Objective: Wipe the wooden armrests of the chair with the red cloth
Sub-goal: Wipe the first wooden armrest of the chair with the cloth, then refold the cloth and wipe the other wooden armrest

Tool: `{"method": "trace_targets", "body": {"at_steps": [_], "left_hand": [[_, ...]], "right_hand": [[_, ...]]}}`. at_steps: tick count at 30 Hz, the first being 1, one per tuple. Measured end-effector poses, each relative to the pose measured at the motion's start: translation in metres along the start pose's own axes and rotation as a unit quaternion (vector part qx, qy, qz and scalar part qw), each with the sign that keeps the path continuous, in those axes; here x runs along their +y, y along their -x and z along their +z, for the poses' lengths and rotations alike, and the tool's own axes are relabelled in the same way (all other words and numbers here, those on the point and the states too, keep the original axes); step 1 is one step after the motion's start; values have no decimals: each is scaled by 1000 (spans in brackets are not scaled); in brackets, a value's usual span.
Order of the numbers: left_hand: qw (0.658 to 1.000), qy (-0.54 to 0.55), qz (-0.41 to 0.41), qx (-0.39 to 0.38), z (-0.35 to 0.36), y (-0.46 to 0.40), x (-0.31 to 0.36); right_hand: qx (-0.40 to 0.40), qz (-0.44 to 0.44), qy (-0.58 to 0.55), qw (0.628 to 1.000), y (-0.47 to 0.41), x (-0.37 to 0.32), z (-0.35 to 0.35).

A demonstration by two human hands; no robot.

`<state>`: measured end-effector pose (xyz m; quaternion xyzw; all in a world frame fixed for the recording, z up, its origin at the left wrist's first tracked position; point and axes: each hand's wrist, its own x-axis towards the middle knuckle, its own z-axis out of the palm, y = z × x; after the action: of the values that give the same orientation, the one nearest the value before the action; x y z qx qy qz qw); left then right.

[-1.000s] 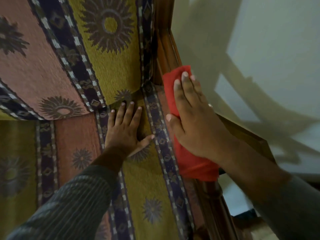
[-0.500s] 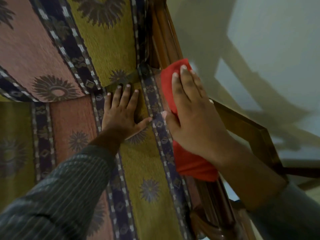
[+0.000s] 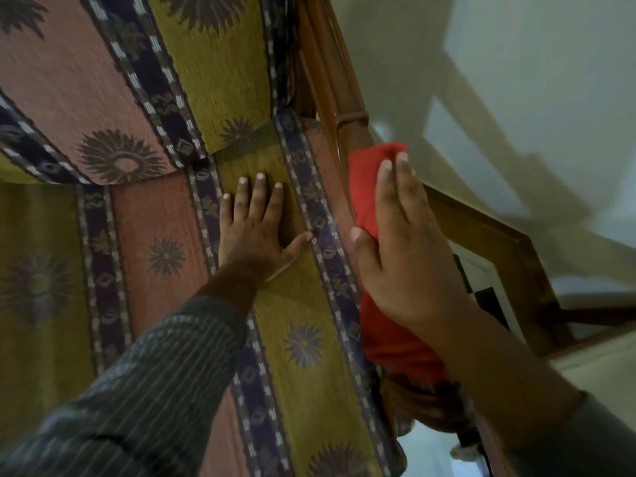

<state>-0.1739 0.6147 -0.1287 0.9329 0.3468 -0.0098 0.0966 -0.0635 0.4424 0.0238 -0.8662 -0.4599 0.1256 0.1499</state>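
My right hand (image 3: 406, 249) lies flat on the red cloth (image 3: 368, 191), pressing it onto the chair's right wooden armrest (image 3: 354, 132). The cloth runs along the rail, and its near end (image 3: 395, 342) hangs out below my wrist. Beyond the cloth the brown armrest continues up to the chair back. My left hand (image 3: 254, 228) rests palm down with spread fingers on the patterned seat cushion (image 3: 296, 304), holding nothing. The other armrest is out of view.
The cushions carry pink, yellow and dark blue stripes with sunburst motifs; the back cushion (image 3: 103, 80) fills the upper left. A wooden side frame (image 3: 509, 256) of the chair drops away to the right over pale floor (image 3: 537, 80) crossed by shadows.
My right hand and the red cloth have slid a little back along the armrest, baring more wood beyond the fingertips. The view has shifted. My left hand stays planted on the seat.
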Motion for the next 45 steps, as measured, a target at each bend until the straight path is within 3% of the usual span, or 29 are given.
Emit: {"method": "trace_targets", "body": {"at_steps": [2,9,12,13,14,16,17,18,24,28,31,35,37,45], "left_hand": [[1000,4,-8,-11,1,10,5],[999,12,-19,-49,1,37,16],[982,135,-92,-97,-19,48,40],[954,244,-135,-113,-36,56,54],[897,381,-179,-132,-58,67,70],[749,600,-225,-170,-92,88,99],[715,637,-222,-182,-101,97,110],[709,646,-221,-178,-108,104,120],[734,628,-238,-105,-124,117,130],[731,637,-228,-91,-153,129,114],[735,625,-252,-71,-167,148,85],[672,656,-338,-66,-183,193,23],[662,653,-365,-47,-192,213,-2],[722,580,-367,87,-220,279,-125]], "right_hand": [[-6,42,-30,999,3,0,1],[38,-8,107,993,23,-2,8],[60,23,-30,997,23,-6,4],[85,61,-105,989,26,-6,-2],[115,119,-162,973,31,-4,-6],[112,265,-182,940,38,6,-13],[82,314,-179,929,42,12,-15],[53,326,-187,925,47,16,-15],[71,263,-236,933,61,4,-20],[112,243,-315,910,67,-25,-38],[74,232,-387,889,80,-54,-36],[-13,212,-429,878,96,-113,-1],[-22,204,-433,878,101,-144,15],[-22,161,-435,886,106,-284,69]]}}
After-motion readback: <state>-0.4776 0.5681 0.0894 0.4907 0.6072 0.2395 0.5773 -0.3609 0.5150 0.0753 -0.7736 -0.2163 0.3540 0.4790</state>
